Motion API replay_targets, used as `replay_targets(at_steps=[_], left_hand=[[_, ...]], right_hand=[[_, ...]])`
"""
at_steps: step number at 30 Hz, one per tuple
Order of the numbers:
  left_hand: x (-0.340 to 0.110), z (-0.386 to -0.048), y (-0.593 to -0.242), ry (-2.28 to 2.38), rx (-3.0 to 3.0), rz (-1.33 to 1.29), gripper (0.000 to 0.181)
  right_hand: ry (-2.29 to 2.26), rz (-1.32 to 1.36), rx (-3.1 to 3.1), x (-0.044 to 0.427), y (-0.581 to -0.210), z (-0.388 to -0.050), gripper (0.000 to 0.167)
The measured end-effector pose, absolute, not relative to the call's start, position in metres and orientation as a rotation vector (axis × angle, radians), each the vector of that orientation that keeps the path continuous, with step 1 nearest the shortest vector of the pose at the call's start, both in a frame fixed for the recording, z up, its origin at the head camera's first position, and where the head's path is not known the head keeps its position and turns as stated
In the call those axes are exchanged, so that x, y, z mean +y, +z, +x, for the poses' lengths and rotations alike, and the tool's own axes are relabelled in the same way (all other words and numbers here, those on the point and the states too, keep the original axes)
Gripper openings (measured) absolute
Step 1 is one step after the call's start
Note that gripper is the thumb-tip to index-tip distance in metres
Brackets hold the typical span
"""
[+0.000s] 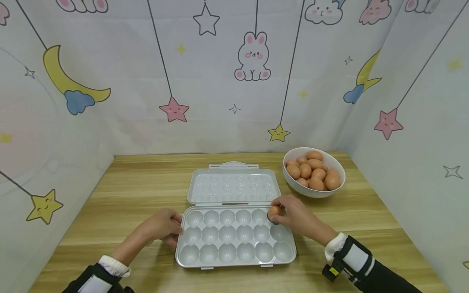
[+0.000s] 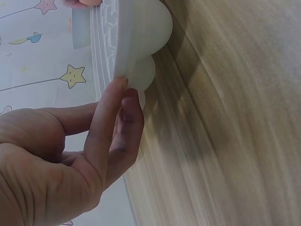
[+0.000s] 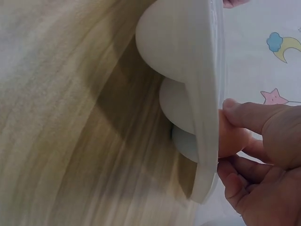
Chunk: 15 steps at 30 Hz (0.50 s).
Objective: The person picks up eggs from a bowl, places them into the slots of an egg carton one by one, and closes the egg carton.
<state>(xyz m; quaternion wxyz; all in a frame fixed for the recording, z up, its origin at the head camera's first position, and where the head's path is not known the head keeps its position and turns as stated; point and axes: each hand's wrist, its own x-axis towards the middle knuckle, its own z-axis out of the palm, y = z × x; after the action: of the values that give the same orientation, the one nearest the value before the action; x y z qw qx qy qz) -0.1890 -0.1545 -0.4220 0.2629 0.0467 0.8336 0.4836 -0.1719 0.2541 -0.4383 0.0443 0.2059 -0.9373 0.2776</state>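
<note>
An open white plastic egg carton (image 1: 234, 270) lies on the wooden table, its lid (image 1: 234, 185) folded back. My right hand (image 1: 298, 215) pinches a brown egg (image 1: 275, 211) at the far right cup of the back row. In the right wrist view, thumb and fingers hold that egg (image 3: 233, 136) against the carton's top side, partly sunk in its cup. At the left end, my left hand (image 1: 163, 226) grips the carton's rim with its fingertips. The left wrist view shows those fingers (image 2: 101, 127) bent at the carton's edge (image 2: 123, 47).
A white bowl (image 1: 311, 194) heaped with brown eggs (image 1: 316, 173) stands behind and right of the carton. A patterned cloth (image 1: 220, 138) hangs along the table's back and sides. Bare wood (image 1: 146, 179) lies left of the carton.
</note>
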Motion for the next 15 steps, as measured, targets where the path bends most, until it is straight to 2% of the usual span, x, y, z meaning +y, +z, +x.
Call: replay_targets(at_steps=[15], left_hand=[[-0.154,-0.188,-0.419,1.304,2.249,0.126,0.022]], right_hand=[[0.71,0.659,-2.755,0.252,-0.452,-0.168,0.03]])
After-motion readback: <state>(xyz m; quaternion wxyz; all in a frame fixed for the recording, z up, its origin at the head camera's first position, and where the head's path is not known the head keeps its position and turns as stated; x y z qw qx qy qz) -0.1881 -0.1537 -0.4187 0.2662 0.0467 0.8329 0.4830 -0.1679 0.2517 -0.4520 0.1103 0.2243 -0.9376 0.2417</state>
